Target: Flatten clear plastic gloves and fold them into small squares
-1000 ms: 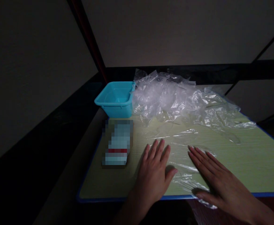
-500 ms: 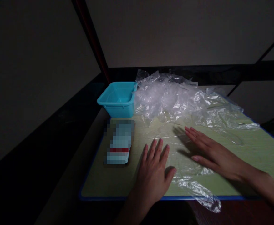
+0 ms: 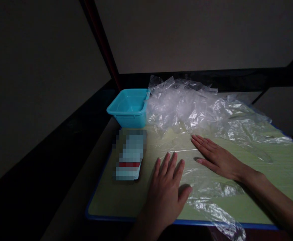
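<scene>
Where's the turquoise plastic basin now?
In the head view, the turquoise plastic basin stands left of centre at the far left corner of the pale green, blue-edged table, just left of the crumpled clear plastic heap.

no readable text or numbers, pixelated pack [image 3: 131,154], markings obscured

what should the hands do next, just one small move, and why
Perhaps bring the right hand to the near edge and draw the overhanging strip onto the table: that strip of clear plastic film is crinkled and hangs past the blue edging, while the left hand, spread flat, seems placed to steady things.
</scene>
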The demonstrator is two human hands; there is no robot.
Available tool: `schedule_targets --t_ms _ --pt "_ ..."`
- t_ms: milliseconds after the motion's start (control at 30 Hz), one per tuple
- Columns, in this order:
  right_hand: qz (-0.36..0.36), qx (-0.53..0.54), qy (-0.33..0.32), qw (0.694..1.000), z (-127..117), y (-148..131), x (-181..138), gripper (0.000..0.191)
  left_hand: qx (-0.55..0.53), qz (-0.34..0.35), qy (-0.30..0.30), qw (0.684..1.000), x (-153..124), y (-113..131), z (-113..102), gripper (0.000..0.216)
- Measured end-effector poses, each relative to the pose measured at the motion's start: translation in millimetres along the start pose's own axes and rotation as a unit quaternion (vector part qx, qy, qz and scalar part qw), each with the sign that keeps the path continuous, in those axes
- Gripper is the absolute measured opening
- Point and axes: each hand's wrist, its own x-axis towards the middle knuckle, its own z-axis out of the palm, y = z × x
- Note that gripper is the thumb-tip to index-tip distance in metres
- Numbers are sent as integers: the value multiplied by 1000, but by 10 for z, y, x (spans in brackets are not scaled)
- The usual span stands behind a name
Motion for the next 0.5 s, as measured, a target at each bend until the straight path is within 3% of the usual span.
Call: schedule_targets --t_ms 300,500 --pt "-9 -23 10 1000 7 -2 -9 66 4 5 -10 1000 -32 -43 -15 61" --pt "-12 -12 22 1000 8 -9 -1 67 29 -16 0 999 2 26 -75 78"
